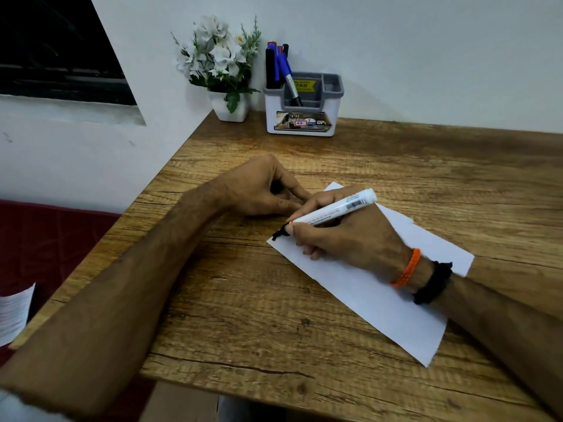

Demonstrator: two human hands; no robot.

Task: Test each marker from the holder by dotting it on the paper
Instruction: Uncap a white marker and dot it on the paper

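My right hand (344, 236) grips a white marker (335, 208) like a pen. Its black tip touches the near-left corner of the white paper (380, 303), which lies slanted on the wooden desk (243, 315). My left hand (259, 190) rests on the desk just left of the paper, fingers curled around a small dark piece that looks like the marker's cap (276, 187). The white and grey holder (304, 117) stands at the back against the wall, with several blue and black markers (278, 67) upright in its left compartment.
A white pot of artificial flowers (224, 71) sits left of the holder in the desk's back corner. The desk's left edge runs diagonally beside a dark red seat (45, 239). A printed sheet (15, 309) lies at the far left.
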